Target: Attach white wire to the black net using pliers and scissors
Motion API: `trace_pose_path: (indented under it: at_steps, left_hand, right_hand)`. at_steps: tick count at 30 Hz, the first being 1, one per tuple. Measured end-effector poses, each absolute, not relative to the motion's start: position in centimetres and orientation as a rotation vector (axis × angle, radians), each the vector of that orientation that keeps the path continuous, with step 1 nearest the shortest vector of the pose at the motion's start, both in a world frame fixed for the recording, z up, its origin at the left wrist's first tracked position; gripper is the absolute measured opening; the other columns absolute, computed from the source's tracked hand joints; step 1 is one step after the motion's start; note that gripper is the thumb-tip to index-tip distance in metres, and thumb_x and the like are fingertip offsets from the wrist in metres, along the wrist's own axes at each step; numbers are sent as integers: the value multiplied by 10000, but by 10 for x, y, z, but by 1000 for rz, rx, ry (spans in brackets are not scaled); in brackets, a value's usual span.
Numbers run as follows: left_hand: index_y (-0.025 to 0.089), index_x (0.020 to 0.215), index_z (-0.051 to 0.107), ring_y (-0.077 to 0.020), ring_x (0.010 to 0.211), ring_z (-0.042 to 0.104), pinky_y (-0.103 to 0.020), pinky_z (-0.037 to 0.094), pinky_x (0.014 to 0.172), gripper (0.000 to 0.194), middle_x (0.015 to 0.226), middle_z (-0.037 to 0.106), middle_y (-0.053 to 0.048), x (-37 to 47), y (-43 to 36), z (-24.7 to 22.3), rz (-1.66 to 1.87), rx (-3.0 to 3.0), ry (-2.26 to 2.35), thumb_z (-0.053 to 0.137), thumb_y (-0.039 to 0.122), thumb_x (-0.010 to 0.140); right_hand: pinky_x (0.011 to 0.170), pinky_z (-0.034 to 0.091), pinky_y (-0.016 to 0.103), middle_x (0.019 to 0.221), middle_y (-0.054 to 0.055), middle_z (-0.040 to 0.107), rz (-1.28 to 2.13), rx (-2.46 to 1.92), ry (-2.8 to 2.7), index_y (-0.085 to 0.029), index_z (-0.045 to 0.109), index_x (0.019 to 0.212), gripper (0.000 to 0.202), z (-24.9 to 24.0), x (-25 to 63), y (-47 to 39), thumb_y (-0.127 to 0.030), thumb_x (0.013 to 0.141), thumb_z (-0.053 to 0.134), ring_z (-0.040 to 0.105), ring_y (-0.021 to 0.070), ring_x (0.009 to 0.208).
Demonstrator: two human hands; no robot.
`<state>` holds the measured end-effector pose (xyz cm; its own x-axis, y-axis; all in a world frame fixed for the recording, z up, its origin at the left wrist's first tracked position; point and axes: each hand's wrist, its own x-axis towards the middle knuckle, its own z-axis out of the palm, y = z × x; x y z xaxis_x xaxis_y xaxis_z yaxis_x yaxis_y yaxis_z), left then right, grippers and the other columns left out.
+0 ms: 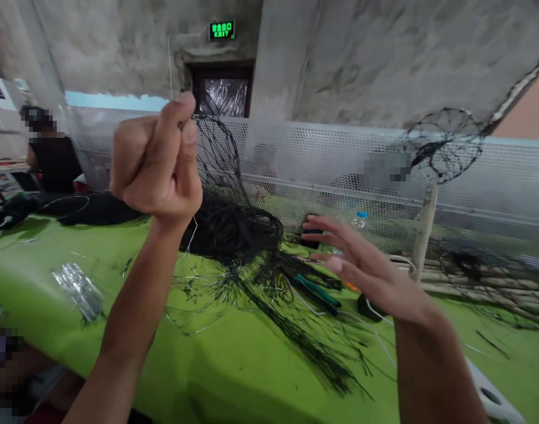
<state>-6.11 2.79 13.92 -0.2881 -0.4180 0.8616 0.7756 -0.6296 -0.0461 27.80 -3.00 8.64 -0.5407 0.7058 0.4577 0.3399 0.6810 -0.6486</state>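
Note:
My left hand (157, 162) is raised high, its thumb and fingers pinched together on a black wire net (223, 141). A small dark end shows between thumb and finger. The net hangs behind the hand and curves down toward a heap of black strands (234, 227) on the green table. My right hand (362, 265) hovers over the right part of the table with its fingers spread, holding nothing. Below and left of it lie green-handled pliers (316, 291) and yellow-handled scissors (285, 287). A bundle of thin black wires (300, 338) fans out toward me.
A perforated screen (313, 153) runs along the table's back. At right, a round black wire frame (446, 144) tops a wooden post (426, 229). Clear-wrapped sticks (79, 288) lie on the green tabletop (208, 371) at left. A person in black (55, 159) sits far left.

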Motion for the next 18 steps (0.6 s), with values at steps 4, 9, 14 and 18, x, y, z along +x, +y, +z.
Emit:
trace_pose_path:
  at_steps: [4, 9, 14, 18]
  left_hand:
    - [279, 1282, 718, -279, 1113, 688, -473, 554, 996, 408, 1001, 683, -96, -61, 30, 142, -1938, -1405, -500, 513, 563, 1073]
    - [311, 1181, 768, -167, 877, 719, -346, 578, 866, 218, 981, 745, -20, -47, 23, 134, -1855, -1475, -386, 596, 397, 1078]
    - [321, 1212, 793, -90, 684, 680, -252, 545, 637, 282, 946, 783, 15, -30, 10, 114, -1917, -1471, -266, 702, 155, 1003]
    - [228, 1195, 798, -86, 690, 669, -236, 544, 652, 282, 884, 771, 4, -21, 5, 96, -1789, -1729, -309, 736, 93, 956]
  right_hand:
    - [1003, 631, 462, 1655, 152, 512, 1041, -992, -2464, -376, 288, 1700, 945, 52, 287, -27, -540, 912, 784, 660, 351, 1369]
    - [839, 642, 402, 1382, 141, 744, 780, -1278, -2648, -287, 618, 1516, 605, 48, 261, -27, -526, 967, 700, 790, 308, 1070]
    - [668, 542, 346, 1025, 80, 783, 222, -1040, -2143, -235, 741, 1166, 272, 83, 234, -24, -430, 1000, 649, 720, 223, 835]
    - [762, 561, 377, 1107, 80, 720, 82, -850, -1846, -242, 673, 1250, 292, 92, 220, -29, -389, 998, 654, 688, 234, 957]
